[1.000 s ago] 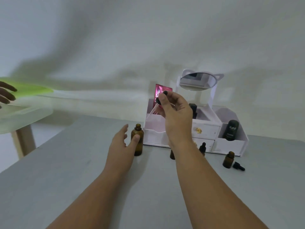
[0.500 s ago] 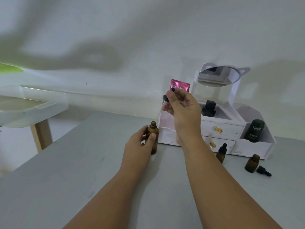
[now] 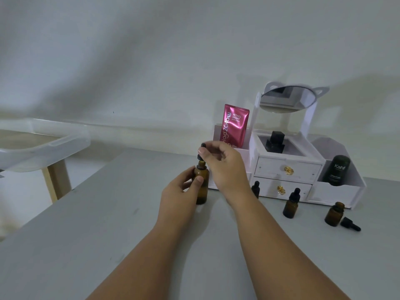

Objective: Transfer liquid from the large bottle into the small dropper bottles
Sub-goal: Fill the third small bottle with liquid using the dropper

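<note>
Near the middle of the frame the large amber bottle (image 3: pixel 201 184) stands upright and uncapped on the grey table (image 3: pixel 86 245). The left hand (image 3: pixel 180 197) is wrapped around its body. The right hand (image 3: pixel 225 167) pinches a black dropper (image 3: pixel 201 150) directly above the bottle's mouth.

To the right, a white organizer (image 3: pixel 287 169) with a mirror (image 3: pixel 286 100) stands just behind the hands, with a pink sachet (image 3: pixel 234 127) and a dark tube (image 3: pixel 336 169) in it. In front of it stand three small dropper bottles: one (image 3: pixel 256 188) partly hidden by the right wrist, one capped (image 3: pixel 291 203), one open (image 3: pixel 334 214) with its loose cap (image 3: pixel 349 223) lying beside. A clear plastic bin (image 3: pixel 43 148) is at the left edge.
</note>
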